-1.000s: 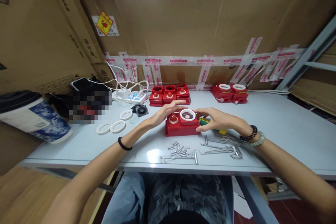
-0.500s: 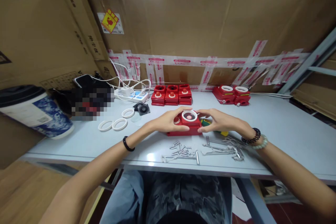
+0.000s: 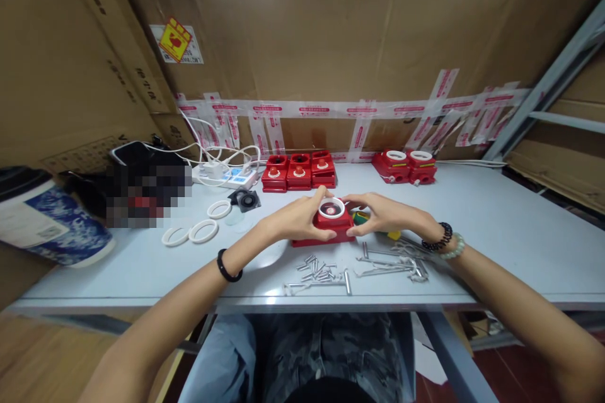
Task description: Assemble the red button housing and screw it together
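In the head view, a red housing with a round window stands on the table before me. A white ring surrounds the window. My left hand wraps the housing's left side, its thumb along the front, covering that end. My right hand curls around the right side, thumb at the front edge and fingers close to the ring. Behind my right hand shows a green and yellow handle, partly hidden. Small metal screws and a metal rod with a crossbar lie nearer me.
Several loose white rings and black square parts lie left. Three red housings and two ringed ones stand behind. More metal rods lie right. A power strip and paper cup are left.
The whole view has shifted, so things appear farther left. My left hand has slid slightly right over the housing, covering the red knob that showed before. Both hands stay around the housing.
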`<state>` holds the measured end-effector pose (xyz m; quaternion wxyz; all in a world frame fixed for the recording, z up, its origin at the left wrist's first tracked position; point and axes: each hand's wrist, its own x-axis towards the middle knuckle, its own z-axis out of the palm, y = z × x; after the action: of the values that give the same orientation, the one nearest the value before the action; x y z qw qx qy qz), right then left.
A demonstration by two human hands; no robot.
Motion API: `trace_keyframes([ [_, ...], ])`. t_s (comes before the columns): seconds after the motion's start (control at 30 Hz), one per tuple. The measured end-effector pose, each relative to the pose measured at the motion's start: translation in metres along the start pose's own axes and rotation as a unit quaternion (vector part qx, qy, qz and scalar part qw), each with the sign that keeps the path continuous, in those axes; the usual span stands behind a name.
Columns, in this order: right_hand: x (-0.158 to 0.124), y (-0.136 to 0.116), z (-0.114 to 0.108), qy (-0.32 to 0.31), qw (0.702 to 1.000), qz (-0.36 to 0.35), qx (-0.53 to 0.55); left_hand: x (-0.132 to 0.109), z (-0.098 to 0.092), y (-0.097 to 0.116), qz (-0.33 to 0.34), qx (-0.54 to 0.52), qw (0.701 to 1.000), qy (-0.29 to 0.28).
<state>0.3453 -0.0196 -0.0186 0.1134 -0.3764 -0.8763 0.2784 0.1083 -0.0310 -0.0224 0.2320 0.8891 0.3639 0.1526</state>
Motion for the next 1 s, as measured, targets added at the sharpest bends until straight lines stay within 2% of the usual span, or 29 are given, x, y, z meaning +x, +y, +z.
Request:
trace_keyframes([
  [0.13,0.000,0.001,0.000,0.004,1.000,0.002,0.001,0.000,0.003,0.002,-0.017,0.013,1.000,0.003],
  [0.4,-0.002,-0.004,-0.001,0.001,1.000,0.015,0.012,0.004,-0.002,0.001,-0.065,0.068,0.995,-0.036],
  [0.63,-0.003,0.002,0.004,0.001,0.997,0.053,-0.054,0.006,-0.002,-0.001,-0.073,0.065,0.994,-0.040],
  [0.83,-0.016,0.010,-0.020,0.024,0.989,0.111,-0.099,0.005,-0.002,-0.001,-0.091,0.093,0.990,-0.051],
  [1.0,-0.024,0.013,-0.029,-0.038,0.977,0.169,-0.125,0.006,-0.001,-0.003,-0.096,0.084,0.990,-0.054],
])
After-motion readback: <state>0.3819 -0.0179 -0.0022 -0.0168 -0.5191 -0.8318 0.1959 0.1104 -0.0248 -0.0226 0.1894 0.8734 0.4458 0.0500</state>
